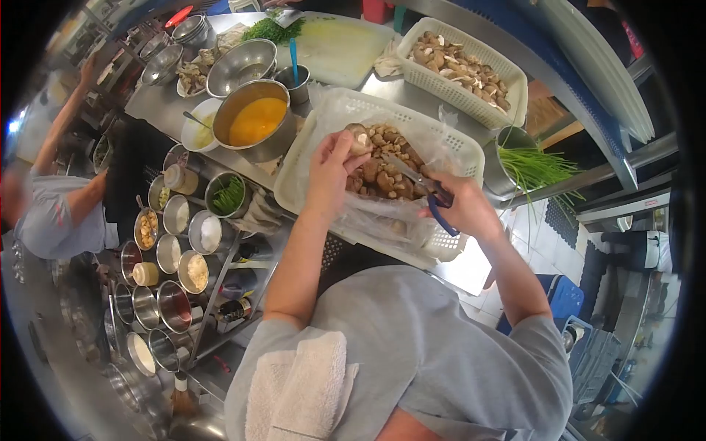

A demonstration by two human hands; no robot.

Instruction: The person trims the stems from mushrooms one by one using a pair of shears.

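Steel counter (412, 95), pot (273, 147) beside basket (290, 184), plastic (368, 213) around mushrooms (384, 182)

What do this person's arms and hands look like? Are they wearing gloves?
No gloves! The left hand and right hand are bare, and so are both forearms. No watch shows. The short sleeves are plain grey.

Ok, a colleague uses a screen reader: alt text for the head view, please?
The left hand holds a mushroom and the right hand holds scissors above a plastic-lined basket of mushrooms, near a metal pot with orange contents.
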